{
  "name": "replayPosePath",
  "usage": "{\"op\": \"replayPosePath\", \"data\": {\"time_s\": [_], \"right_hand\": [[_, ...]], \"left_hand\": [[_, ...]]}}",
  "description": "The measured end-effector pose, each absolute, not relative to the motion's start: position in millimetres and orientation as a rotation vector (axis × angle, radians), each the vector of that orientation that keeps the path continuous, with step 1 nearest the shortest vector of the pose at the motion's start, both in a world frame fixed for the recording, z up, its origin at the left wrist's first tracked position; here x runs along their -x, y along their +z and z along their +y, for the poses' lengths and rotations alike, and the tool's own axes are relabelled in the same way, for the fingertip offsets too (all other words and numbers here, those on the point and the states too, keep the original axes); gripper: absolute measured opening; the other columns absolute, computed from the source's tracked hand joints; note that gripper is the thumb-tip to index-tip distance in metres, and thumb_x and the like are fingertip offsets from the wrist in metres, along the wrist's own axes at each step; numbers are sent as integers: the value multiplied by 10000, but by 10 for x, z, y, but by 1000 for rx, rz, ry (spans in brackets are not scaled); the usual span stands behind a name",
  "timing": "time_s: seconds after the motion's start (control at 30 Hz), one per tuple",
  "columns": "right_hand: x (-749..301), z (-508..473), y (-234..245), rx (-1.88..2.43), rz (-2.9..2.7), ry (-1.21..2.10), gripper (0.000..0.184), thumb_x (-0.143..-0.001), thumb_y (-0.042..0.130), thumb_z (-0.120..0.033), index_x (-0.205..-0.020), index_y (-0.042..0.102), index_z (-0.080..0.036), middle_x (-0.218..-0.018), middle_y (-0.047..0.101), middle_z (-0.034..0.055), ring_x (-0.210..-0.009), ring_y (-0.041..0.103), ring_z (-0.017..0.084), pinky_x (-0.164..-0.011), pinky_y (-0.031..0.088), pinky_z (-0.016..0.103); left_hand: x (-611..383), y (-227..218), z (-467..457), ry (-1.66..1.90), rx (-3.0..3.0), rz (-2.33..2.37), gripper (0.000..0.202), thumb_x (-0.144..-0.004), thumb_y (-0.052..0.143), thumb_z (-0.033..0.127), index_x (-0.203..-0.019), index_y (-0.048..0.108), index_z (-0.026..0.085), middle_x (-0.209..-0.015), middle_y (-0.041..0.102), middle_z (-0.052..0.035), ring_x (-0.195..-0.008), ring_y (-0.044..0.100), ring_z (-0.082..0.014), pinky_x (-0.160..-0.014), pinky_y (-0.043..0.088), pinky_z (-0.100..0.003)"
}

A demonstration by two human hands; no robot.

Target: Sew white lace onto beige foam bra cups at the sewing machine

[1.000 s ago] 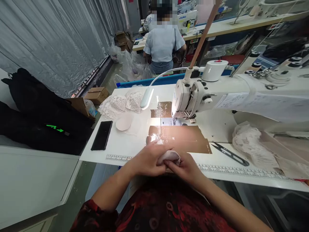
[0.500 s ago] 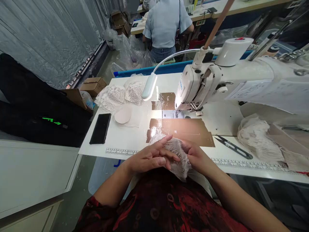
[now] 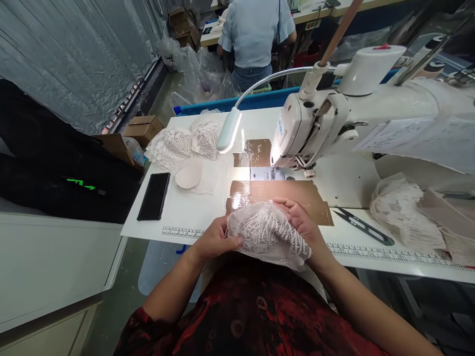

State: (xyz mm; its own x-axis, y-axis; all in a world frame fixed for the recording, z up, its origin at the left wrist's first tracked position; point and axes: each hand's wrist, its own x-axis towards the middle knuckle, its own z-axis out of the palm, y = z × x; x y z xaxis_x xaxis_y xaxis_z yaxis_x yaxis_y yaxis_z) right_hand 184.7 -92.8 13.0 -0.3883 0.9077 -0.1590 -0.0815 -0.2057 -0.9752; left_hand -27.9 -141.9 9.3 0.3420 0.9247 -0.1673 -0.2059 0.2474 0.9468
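A white lace piece [image 3: 267,231] lies spread over both my hands at the near edge of the white sewing table [image 3: 193,212]. My left hand [image 3: 217,241] pinches its left edge, fingers closed on the lace. Under the lace on the right, my right hand [image 3: 301,221] grips it with the fingers curled over the top. The sewing machine [image 3: 334,123] stands just beyond, its lamp [image 3: 228,131] lighting the brown taped patch [image 3: 293,195] below the needle.
A black phone [image 3: 154,196], a round pale pad [image 3: 188,176] and a pile of lace pieces [image 3: 181,146] lie at the table's left. Thread snips [image 3: 363,226] and more lace [image 3: 404,212] lie right. A person in a light blue shirt [image 3: 256,29] works behind.
The lace was bunched small between my hands; it has been opened out and now drapes wide over them. My right hand has moved up toward the taped patch.
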Motion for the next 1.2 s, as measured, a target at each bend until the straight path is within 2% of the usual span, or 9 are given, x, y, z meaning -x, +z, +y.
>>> {"op": "replayPosePath", "data": {"time_s": [0.13,0.23,0.43,0.6,0.67,0.83,1.0,1.07,1.2], "right_hand": [[-1932,-876,71,1040,-1407,1719,272,-824,596,-477,-909,634,-221,-822,643,30,-746,605,183,-681,490,298],[-1975,-842,37,1013,-1428,1708,439,-880,444,-577,-808,655,-199,-754,626,37,-709,581,188,-684,479,319],[-1946,-845,15,998,-1429,1680,273,-769,679,-446,-675,653,-191,-664,583,-2,-621,508,136,-596,414,257],[-1855,-892,25,960,-1169,1684,277,-800,631,-466,-718,663,-203,-705,602,8,-635,522,150,-602,431,275],[-1816,-906,51,981,-1308,1627,313,-821,604,-466,-677,645,-191,-683,590,12,-627,506,148,-595,421,274],[-1802,-892,70,973,-1455,1515,296,-810,649,-384,-595,622,-182,-632,546,-1,-629,483,135,-588,401,261],[-1904,-807,10,941,-1041,1556,175,-736,738,-340,-678,646,-203,-671,574,-19,-635,494,122,-616,429,265],[-1944,-780,32,952,-1055,1537,208,-717,755,-327,-651,606,-199,-660,564,-27,-629,498,115,-596,428,250],[-1937,-814,167,961,-1472,1510,221,-730,744,-312,-654,574,-194,-648,566,-32,-594,506,104,-540,410,223]], "left_hand": [[313,114,-1418,951,-1042,906,364,-750,707,315,-1056,636,132,-905,649,-53,-841,587,-174,-776,447,-277],[307,105,-1415,970,-1035,936,324,-749,719,286,-1029,655,136,-903,656,-44,-840,587,-162,-769,445,-259],[199,67,-1377,1248,-501,957,273,-790,664,393,-868,699,134,-796,687,-33,-758,622,-152,-755,485,-261],[-7,104,-1425,1209,-124,638,624,-755,591,634,-1135,622,140,-1115,662,-109,-1047,608,-242,-898,480,-346],[-137,111,-1462,1130,-169,606,671,-705,685,568,-1192,588,116,-1177,636,-143,-1131,569,-281,-972,440,-380],[-348,75,-1475,1109,-283,835,495,-545,723,64,-1033,677,135,-944,709,-67,-949,645,-238,-884,480,-336],[-74,52,-1549,1010,-613,929,59,-630,691,103,-686,707,110,-638,672,-43,-643,625,-159,-647,477,-267],[130,108,-1571,946,-820,855,147,-704,682,148,-563,653,114,-548,623,-39,-553,578,-133,-574,446,-253],[392,329,-1487,1172,-1256,952,159,-747,700,263,-879,681,176,-958,670,-83,-833,605,-179,-743,485,-304]]}}
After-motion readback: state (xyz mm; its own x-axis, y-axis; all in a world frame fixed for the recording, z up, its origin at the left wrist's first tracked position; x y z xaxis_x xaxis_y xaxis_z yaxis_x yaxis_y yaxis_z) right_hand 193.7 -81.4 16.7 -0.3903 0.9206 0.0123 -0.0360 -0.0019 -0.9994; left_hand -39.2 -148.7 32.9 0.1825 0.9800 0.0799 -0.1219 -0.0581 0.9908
